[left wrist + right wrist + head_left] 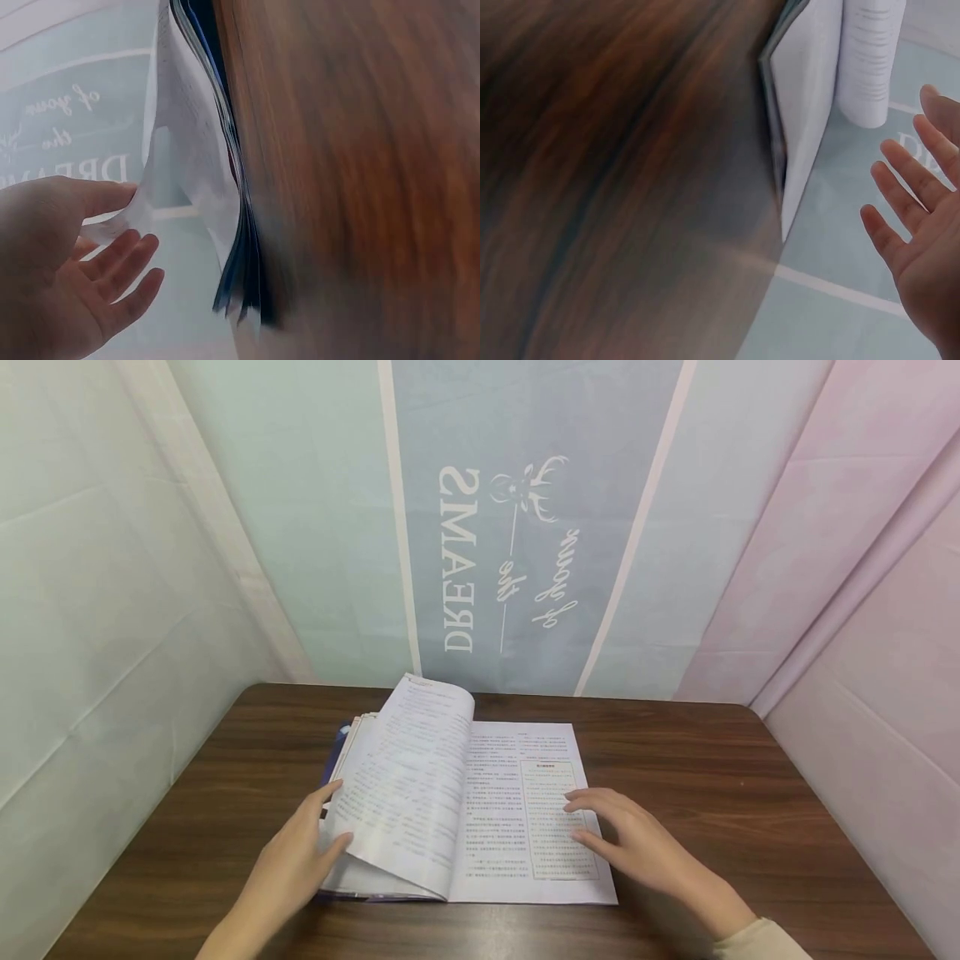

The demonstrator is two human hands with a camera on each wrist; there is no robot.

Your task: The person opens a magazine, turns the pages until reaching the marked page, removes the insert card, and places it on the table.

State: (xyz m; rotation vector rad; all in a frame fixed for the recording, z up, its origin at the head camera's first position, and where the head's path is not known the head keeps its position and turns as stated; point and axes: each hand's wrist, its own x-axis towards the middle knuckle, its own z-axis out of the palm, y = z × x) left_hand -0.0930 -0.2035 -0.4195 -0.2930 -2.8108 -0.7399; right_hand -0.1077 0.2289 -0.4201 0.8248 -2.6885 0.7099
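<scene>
A magazine (pixel 495 860) with printed text lies spread on the table, a dark blue cover edge showing at its left side. One page (pixel 405 777) is lifted and curls over toward the left. My left hand (pixel 292 852) pinches this page's left edge between thumb and fingers; the left wrist view shows the page (pixel 169 127) bowed beside the thumb, the other fingers loosely bent. Over the right page's outer edge is my right hand (pixel 645 839), fingers spread. In the right wrist view this hand (pixel 930 232) has nothing in its grasp.
The dark brown wooden table (pixel 720 777) extends around the magazine on both sides. Behind it hangs a pale cloth backdrop (pixel 525 527) with mirrored white lettering and a deer head. Light cloth walls (pixel 97 610) stand at left and right.
</scene>
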